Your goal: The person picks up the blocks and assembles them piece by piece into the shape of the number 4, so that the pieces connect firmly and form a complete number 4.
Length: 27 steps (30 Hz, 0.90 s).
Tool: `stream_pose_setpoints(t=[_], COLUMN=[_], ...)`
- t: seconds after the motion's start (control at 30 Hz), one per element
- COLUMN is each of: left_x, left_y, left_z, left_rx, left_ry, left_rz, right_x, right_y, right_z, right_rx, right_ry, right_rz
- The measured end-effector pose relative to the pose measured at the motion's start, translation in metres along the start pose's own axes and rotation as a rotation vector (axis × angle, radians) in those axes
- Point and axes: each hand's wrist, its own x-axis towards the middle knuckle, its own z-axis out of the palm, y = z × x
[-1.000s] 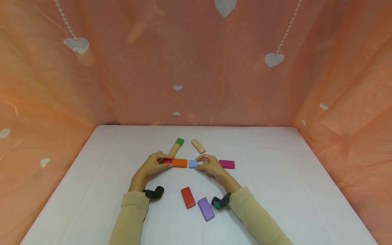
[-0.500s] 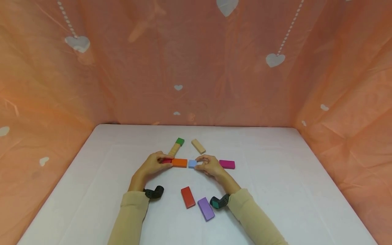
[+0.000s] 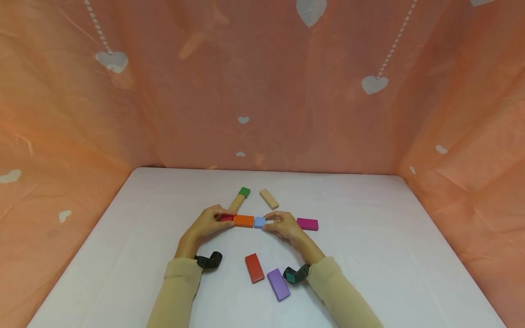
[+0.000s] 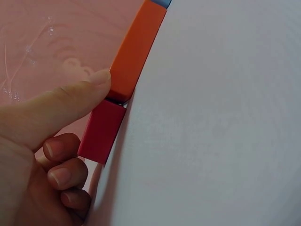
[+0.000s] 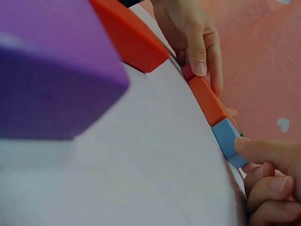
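An orange block (image 3: 244, 221) lies flat on the white table, end to end with a crimson block (image 4: 102, 131) on its left. My left hand (image 3: 206, 222) pinches the orange block near that joint, thumb in front and index finger behind. At the orange block's right end lies a light blue block (image 5: 226, 138), almost flush with it. Between thumb and index finger my right hand (image 3: 286, 225) grips the light blue block's right end. Behind the left hand, a plain wooden piece (image 3: 237, 202) slants away to a green block (image 3: 244, 192).
A loose plain wooden block (image 3: 269, 199) lies farther back. To the right of my right hand is a magenta block (image 3: 307, 224). Nearer, between the forearms, lie a red block (image 3: 254, 268) and a purple block (image 3: 279, 284). An orange curtain (image 3: 270, 91) surrounds the table (image 3: 369, 255).
My right hand has slid the light blue block slightly left, narrowing its gap to the orange block. The left hand keeps its grip in place. The head view has shifted a little.
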Motion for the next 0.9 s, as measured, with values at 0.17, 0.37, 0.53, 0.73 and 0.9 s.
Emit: stream_pose_setpoints(t=[0.17,0.37,0.53,0.73,0.9], left_x=[-0.0001,0.0011,0.0016,0.0027,0.0025], left_y=[-0.0004,-0.0008,-0.0010,-0.0002,-0.0009], left_z=[0.0013,0.0007,-0.0001,0.0006,0.0013], left_rx=[0.004,0.002,-0.022,-0.024,-0.019], left_ry=[-0.001,0.002,0.004,-0.006,-0.006], left_rz=[0.006,0.006,-0.030,-0.045,-0.042], right_x=[-0.0023,-0.0013,-0.0002,-0.0010,-0.0004], right_y=[0.0003,0.0007,0.0007,0.0007,0.0018], right_z=[0.0013,0.0020,0.0032,0.0032,0.0017], right_rx=[0.003,-0.016,-0.015,-0.003,0.003], right_ry=[-0.004,0.004,0.009,0.019,-0.003], right_rz=[-0.016,-0.023,-0.034,-0.033,-0.035])
